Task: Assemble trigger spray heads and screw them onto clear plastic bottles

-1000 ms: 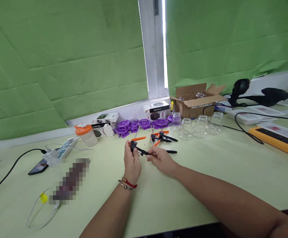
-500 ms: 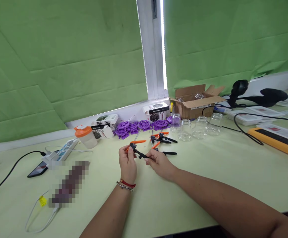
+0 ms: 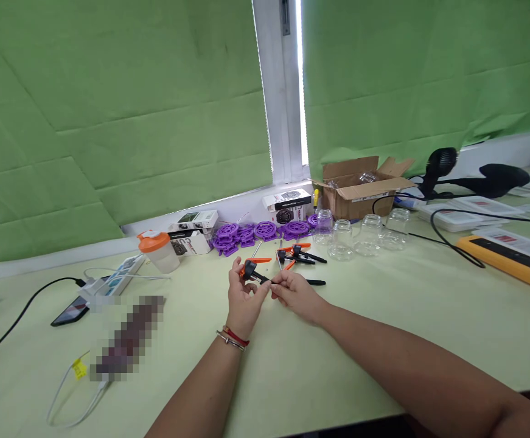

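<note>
A black-and-orange tool (image 3: 249, 269), with a thick black head and a thin black bar, is held up above the table. My left hand (image 3: 243, 304) grips it, fingers behind the head and thumb stretched along the bar. The thumb and fingers of my right hand (image 3: 299, 295) pinch the bar's far end and partly cover it. Just beyond the hands lie several similar black-and-orange tools (image 3: 302, 255) with metal rods. Another black handle (image 3: 316, 282) pokes out from behind my right hand. What exactly these tools are I cannot make out.
Purple plastic wheel-like parts (image 3: 265, 230) and small printed boxes (image 3: 287, 198) line the back. Glass jars (image 3: 341, 240) stand before an open cardboard box (image 3: 364, 190). At left are an orange-lidded shaker bottle (image 3: 159, 250), a power strip (image 3: 126, 274) and a phone (image 3: 70, 311).
My left hand has shifted slightly right and turned, its thumb moving from the tool's head to the bar. My right hand's fingers have closed further around the bar's end.
</note>
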Motion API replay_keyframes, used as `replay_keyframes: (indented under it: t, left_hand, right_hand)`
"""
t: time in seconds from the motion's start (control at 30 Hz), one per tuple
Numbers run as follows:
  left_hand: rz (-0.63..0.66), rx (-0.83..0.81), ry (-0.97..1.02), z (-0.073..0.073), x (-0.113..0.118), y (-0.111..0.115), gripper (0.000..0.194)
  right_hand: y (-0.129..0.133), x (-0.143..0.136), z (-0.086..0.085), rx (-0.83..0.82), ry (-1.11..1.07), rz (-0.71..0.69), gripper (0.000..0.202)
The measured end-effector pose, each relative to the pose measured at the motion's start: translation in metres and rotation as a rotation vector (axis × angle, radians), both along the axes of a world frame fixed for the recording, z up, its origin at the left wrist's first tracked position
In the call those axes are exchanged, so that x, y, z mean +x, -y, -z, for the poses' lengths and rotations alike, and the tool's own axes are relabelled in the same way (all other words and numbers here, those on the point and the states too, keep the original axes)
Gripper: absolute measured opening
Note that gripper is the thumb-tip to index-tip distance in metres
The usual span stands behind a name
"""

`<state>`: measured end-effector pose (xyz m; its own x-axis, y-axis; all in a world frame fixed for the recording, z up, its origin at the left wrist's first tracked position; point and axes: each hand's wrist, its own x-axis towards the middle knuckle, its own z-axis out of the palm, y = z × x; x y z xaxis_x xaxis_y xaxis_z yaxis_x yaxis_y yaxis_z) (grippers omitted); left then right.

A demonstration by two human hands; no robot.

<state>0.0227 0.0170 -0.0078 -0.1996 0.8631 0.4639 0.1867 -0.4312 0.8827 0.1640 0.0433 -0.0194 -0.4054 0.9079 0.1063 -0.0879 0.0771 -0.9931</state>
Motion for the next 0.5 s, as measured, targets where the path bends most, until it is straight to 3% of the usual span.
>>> replay_keyframes:
  t: [0.13, 0.5]
  left_hand:
    - [0.011, 0.101, -0.182, -0.005, -0.002, 0.001, 0.074]
    - [-0.080, 0.149, -0.319, -0.011, -0.015, -0.002, 0.062]
  right_hand:
    - [0.003, -0.001, -0.005, -0.062, -0.137, -0.047, 0.022]
    - [0.011, 0.000, -0.013, -0.161, -0.188, -0.121, 0.028]
